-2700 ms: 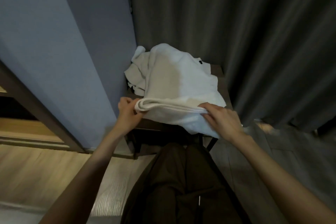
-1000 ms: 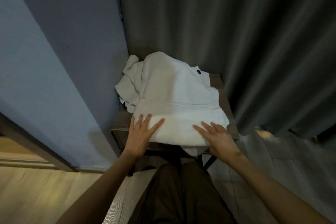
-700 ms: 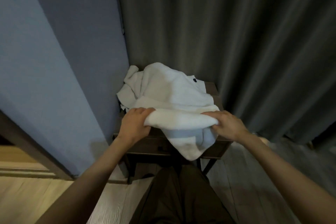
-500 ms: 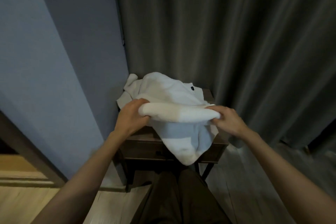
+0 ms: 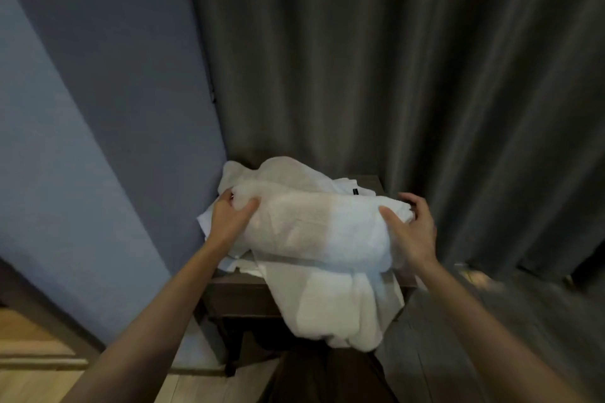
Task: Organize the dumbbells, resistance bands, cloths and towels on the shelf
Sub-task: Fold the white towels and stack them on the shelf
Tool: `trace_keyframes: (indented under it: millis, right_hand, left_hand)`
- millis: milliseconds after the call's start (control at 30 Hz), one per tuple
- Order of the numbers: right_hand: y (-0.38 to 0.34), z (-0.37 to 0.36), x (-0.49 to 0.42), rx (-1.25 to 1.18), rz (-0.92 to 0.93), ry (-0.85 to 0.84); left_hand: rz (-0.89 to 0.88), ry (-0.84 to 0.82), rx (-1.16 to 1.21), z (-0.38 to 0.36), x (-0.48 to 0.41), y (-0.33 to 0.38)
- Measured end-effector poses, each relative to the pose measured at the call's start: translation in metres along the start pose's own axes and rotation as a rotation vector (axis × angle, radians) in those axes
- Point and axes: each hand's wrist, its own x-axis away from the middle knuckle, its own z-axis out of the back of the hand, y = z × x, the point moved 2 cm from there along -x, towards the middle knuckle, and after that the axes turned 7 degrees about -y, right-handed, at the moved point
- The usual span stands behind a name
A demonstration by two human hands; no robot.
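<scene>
A white towel (image 5: 322, 229) is bunched into a thick roll above a small dark side table (image 5: 240, 291), and its loose end hangs down over the table's front edge. My left hand (image 5: 230, 222) grips the roll's left end. My right hand (image 5: 411, 227) cups the right end, thumb in front and fingers behind. More white cloths (image 5: 281, 173) lie crumpled on the table behind the roll, one showing a small black tag. No dumbbells or resistance bands are in view.
A blue-grey wall (image 5: 98, 124) stands close on the left and a dark grey curtain (image 5: 409, 75) hangs right behind the table. Wooden floor (image 5: 36, 347) shows at the lower left, grey floor at the right. My dark trousers fill the bottom middle.
Both hands went from pressing flat on the towel to gripping its ends. The towel has been lifted and bunched into a thicker roll, with its tail hanging lower over the table front.
</scene>
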Motion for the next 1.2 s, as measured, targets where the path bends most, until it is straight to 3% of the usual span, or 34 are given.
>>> trace_keyframes:
  millis: [167, 267, 500, 633, 700, 767, 867, 933, 1000, 1200]
  right_hand:
    - [0.016, -0.019, -0.047, -0.056, -0.081, 0.101]
    - [0.028, -0.031, -0.076, -0.09, -0.149, 0.143]
    - [0.075, -0.063, -0.107, 0.004, -0.216, 0.055]
    - [0.096, -0.071, -0.111, 0.211, -0.251, -0.001]
    - [0.087, -0.071, -0.108, 0.447, -0.164, 0.002]
    - [0.066, -0.069, -0.098, 0.655, 0.106, -0.011]
    - [0.044, -0.07, -0.065, 0.694, 0.447, -0.244]
    - [0.045, -0.074, -0.035, 0.792, 0.468, -0.505]
    - [0.063, -0.075, -0.014, 0.968, 0.412, -0.649]
    - [0.086, -0.082, -0.013, 1.083, 0.391, -0.44]
  left_hand:
    - [0.099, 0.049, -0.024, -0.021, -0.049, -0.002]
    - [0.071, 0.064, -0.094, -0.031, -0.076, -0.014]
    - [0.055, 0.134, -0.276, -0.042, -0.106, -0.051]
    - [0.145, 0.046, -0.313, -0.05, -0.112, -0.048]
    - [0.181, -0.002, -0.279, -0.048, -0.109, -0.049]
    - [0.227, -0.042, -0.252, -0.041, -0.1, -0.056]
    - [0.335, -0.111, -0.156, -0.032, -0.08, -0.068]
    - [0.344, -0.13, -0.073, -0.031, -0.068, -0.071]
    - [0.331, -0.15, -0.054, -0.03, -0.06, -0.069]
    - [0.365, -0.143, -0.024, -0.03, -0.051, -0.058]
